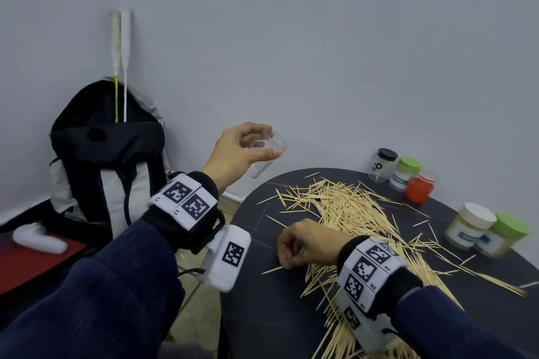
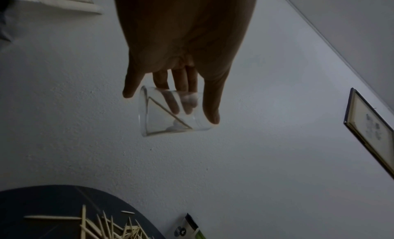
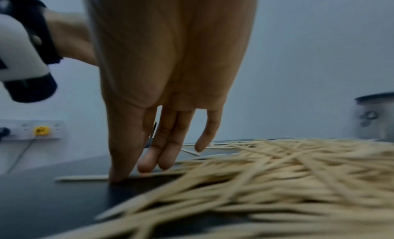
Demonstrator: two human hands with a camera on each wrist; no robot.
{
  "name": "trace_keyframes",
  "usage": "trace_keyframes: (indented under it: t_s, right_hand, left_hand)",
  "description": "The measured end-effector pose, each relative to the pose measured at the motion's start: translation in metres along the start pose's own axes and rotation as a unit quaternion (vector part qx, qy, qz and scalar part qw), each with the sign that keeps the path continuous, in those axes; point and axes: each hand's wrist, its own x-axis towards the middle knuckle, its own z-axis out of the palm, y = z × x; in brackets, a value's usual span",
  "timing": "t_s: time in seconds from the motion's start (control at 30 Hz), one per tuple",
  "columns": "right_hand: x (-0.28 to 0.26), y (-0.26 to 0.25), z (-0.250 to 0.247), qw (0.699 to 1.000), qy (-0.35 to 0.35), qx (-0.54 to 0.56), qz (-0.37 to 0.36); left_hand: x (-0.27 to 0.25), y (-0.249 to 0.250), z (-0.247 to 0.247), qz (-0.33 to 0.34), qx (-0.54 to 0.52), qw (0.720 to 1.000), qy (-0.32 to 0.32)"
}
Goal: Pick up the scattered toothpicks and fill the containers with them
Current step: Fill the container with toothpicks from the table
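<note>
Head view has the left hand (image 1: 233, 154) curled round a clear cup (image 1: 267, 154), held tilted in the air just off the table (image 1: 262, 315) edge, with a couple of toothpicks visible inside from the left wrist. Right hand (image 1: 309, 243) is down on the table, fingertips (image 3: 147, 165) pinching at one toothpick (image 1: 272, 270) beside the pile (image 1: 350, 213). Lidded jars (image 1: 408, 175) stand behind the pile.

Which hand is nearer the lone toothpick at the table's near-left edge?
Right. The right hand has its fingers down on the lone wooden toothpick on the dark round table. The left hand is raised off to the left, gripping the clear plastic container.
</note>
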Motion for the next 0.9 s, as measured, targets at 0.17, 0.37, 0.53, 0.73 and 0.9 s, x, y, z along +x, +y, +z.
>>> trace_keyframes:
  t_s: [0.17,0.37,0.53,0.73,0.9]
  right_hand:
    - [-0.023,0.026,-0.01,0.997,0.005,-0.021,0.069]
    - [-0.05,0.045,-0.017,0.992,0.012,-0.065,0.109]
    - [-0.059,0.054,-0.018,0.972,0.178,-0.048,0.145]
    - [-0.041,0.05,-0.014,0.915,0.149,-0.075,0.368]
    - [-0.016,0.047,-0.009,0.886,0.122,-0.111,0.433]
  left_hand:
    - [0.001,0.003,0.014,0.003,0.007,1.0,-0.01]
    - [0.001,0.006,0.033,0.003,0.0,1.0,-0.027]
    - [0.001,0.009,0.043,0.003,0.004,0.999,-0.033]
    - [0.002,0.011,0.048,-0.001,0.01,0.999,-0.038]
    - [0.002,0.011,0.051,0.001,0.008,0.999,-0.04]
